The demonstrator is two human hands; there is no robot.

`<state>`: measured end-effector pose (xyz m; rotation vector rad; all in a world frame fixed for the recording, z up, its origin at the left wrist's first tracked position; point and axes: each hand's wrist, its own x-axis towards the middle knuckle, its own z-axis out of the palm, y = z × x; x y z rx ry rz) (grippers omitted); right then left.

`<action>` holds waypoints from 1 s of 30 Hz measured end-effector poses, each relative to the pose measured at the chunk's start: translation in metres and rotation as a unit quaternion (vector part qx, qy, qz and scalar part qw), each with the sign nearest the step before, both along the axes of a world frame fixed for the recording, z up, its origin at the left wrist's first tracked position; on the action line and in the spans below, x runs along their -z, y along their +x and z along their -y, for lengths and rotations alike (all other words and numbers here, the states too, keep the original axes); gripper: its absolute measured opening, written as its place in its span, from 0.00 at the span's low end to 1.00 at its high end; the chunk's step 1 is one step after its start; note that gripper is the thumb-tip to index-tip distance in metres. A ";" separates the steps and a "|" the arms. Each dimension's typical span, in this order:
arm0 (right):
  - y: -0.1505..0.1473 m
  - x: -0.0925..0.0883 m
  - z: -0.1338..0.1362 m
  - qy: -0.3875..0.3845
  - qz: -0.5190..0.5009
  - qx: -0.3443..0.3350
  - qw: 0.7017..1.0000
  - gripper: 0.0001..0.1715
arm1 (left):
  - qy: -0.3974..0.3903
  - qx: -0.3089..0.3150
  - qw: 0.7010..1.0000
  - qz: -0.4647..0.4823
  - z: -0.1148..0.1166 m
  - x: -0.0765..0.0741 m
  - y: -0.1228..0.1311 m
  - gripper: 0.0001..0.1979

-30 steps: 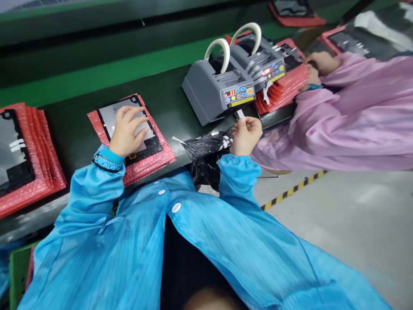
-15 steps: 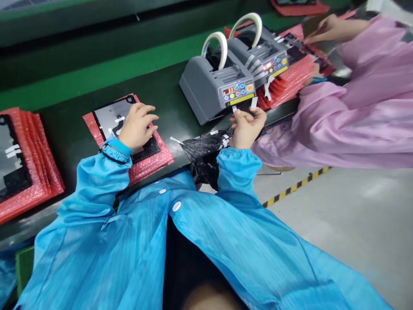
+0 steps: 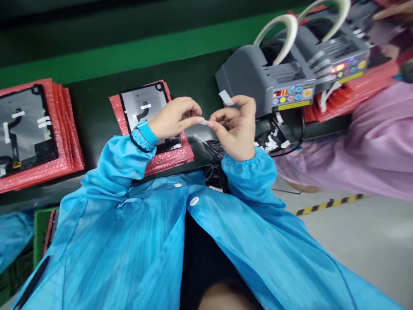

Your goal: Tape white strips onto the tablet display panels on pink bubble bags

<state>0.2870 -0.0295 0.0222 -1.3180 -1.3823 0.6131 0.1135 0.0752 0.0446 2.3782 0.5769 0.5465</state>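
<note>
My left hand (image 3: 174, 117) and my right hand (image 3: 238, 131) meet in front of me, both pinching a short strip of white tape (image 3: 204, 122) from its two ends. A second white tape piece (image 3: 226, 97) sticks up from the other fingers of my right hand. Beneath and behind my left hand lies a flat display panel (image 3: 151, 100), grey with a black edge and white tape bits, on red bubble-wrap sheets (image 3: 171, 161). My left hand covers part of the panel. To the right of my right hand stands a grey tape dispenser (image 3: 248, 73) with a lit number panel.
At the left, another panel (image 3: 26, 116) tops a stack of red bubble-wrap bags (image 3: 75, 146). A second tape dispenser (image 3: 342, 51) stands farther right, beside a co-worker's pink sleeve (image 3: 355, 150). A black plastic bag (image 3: 215, 172) hangs at the table edge.
My left hand has left the panel and come right to the tape strip in my right hand. My view has shifted, so the bench items appear farther right.
</note>
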 end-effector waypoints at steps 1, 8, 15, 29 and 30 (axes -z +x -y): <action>-0.007 -0.001 -0.007 -0.014 -0.017 -0.014 1.000 0.33 | -0.008 -0.009 1.000 -0.014 -0.001 0.001 -0.003 0.12; -0.022 0.008 -0.039 -0.102 -0.103 0.025 0.989 0.31 | -0.062 -0.151 0.986 -0.039 -0.013 0.016 -0.031 0.08; -0.032 0.023 -0.062 -0.111 -0.098 -0.030 0.989 0.32 | -0.101 -0.157 0.982 -0.031 -0.019 0.023 -0.037 0.09; -0.036 0.066 -0.096 -0.202 -0.117 -0.035 0.972 0.32 | -0.052 -0.263 0.948 -0.173 -0.023 0.051 -0.029 0.09; -0.034 0.070 -0.098 -0.197 -0.110 -0.037 0.973 0.31 | -0.045 -0.262 0.950 -0.166 -0.023 0.054 -0.029 0.09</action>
